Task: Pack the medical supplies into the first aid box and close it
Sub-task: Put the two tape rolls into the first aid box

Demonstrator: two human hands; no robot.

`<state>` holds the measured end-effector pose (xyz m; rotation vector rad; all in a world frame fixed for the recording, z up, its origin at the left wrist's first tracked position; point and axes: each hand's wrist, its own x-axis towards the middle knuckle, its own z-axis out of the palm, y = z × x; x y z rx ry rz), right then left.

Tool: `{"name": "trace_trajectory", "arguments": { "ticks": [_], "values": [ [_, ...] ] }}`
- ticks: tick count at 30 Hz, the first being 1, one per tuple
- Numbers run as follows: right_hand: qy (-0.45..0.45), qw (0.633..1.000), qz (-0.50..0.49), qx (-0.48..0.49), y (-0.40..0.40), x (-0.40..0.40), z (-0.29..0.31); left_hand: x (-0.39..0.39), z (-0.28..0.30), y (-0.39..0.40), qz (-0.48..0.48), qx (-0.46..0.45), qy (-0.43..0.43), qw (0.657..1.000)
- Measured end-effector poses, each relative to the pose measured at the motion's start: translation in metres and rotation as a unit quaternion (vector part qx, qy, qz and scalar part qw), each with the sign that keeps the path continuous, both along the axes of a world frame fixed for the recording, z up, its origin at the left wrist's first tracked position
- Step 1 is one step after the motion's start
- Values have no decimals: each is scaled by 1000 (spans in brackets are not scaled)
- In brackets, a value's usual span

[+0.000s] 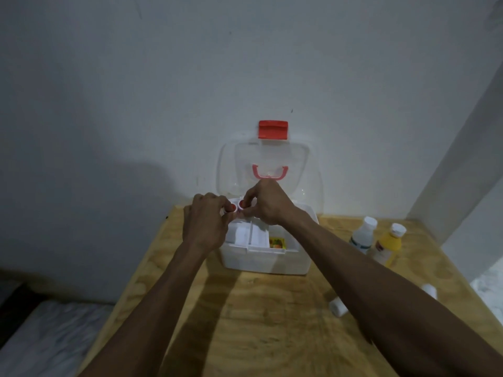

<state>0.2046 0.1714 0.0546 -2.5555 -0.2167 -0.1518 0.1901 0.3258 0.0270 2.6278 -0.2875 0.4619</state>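
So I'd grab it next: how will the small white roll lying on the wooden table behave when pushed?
The small white roll lies on its side on the wooden table, so a nudge would probably roll it. It looks like soft bandage: likely light, slightly squashy, not fragile.

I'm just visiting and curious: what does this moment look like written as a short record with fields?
Setting: wooden table against a pale wall
Box: white first aid box, clear lid standing open, red latch on top
Left hand: left hand holding a small red-and-white roll over the box
Right hand: right hand holding a matching roll
Already inside: white packets, a small colourful packet
Still outside: white bottle, yellow bottle, two white rolls
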Motion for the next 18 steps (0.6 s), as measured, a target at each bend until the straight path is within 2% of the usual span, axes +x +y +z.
{"name": "trace_trajectory", "arguments": {
  "ticks": [11,18],
  "values": [
    [17,999,-13,-36,4,5,-5,20,-12,3,3,-50,62,997],
    [30,999,-15,-27,4,1,-3,14,-9,6,-9,-62,68,996]
  ]
}}
